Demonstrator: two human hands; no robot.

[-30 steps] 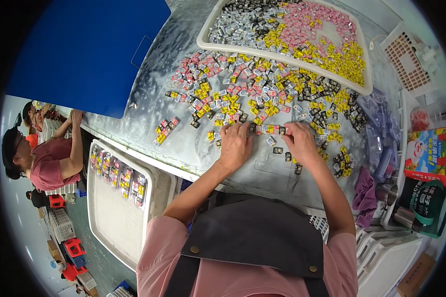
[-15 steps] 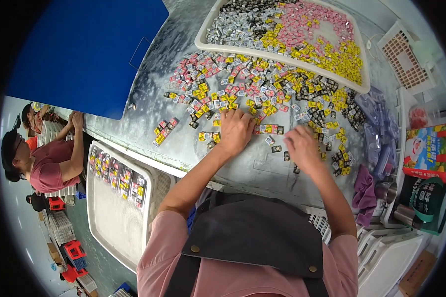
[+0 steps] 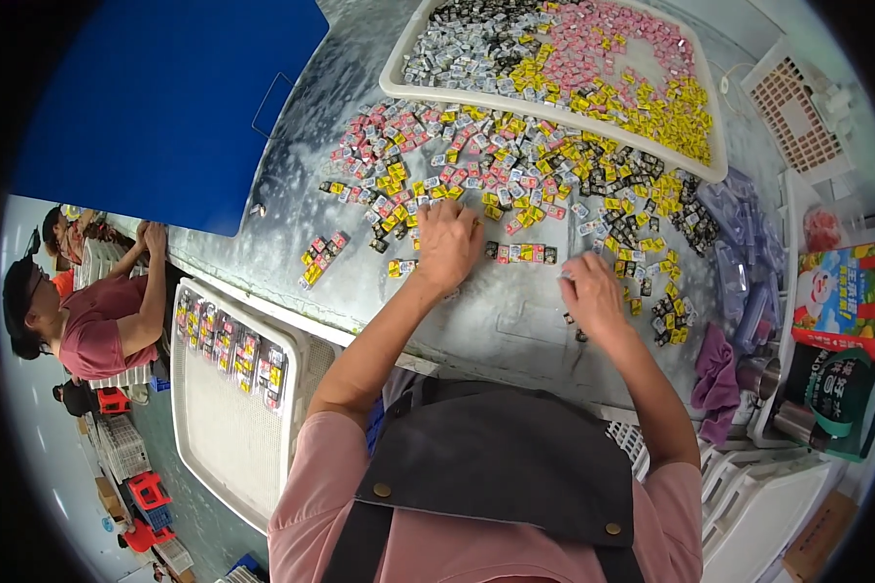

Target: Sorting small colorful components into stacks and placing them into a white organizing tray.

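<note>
Small rectangular packets in pink, yellow, black and silver lie in a loose heap (image 3: 486, 146) across the table. My left hand (image 3: 447, 248) reaches into the heap's near edge, fingers bent down and close together; what is under them is hidden. A short straight row of packets (image 3: 522, 253), black at both ends and pink and yellow between, lies between my hands. To its right, my right hand (image 3: 595, 296) is closed, fingers curled, with a pale small packet (image 3: 565, 276) showing at the fingertips. Another set of packets lined up in rows (image 3: 323, 258) lies off to the left.
A white tray (image 3: 554, 112) of packets sorted by colour stands at the back. Purple-tinted clear plastic shells (image 3: 744, 257) and a purple cloth (image 3: 716, 374) lie at right. At left are a blue board (image 3: 165, 107), a white tray (image 3: 228, 437) with filled packs, and a co-worker (image 3: 107, 321).
My left hand has moved left, away from the row, uncovering a black packet at its left end. Loose packets below the row no longer show there. My right hand has shifted slightly down.
</note>
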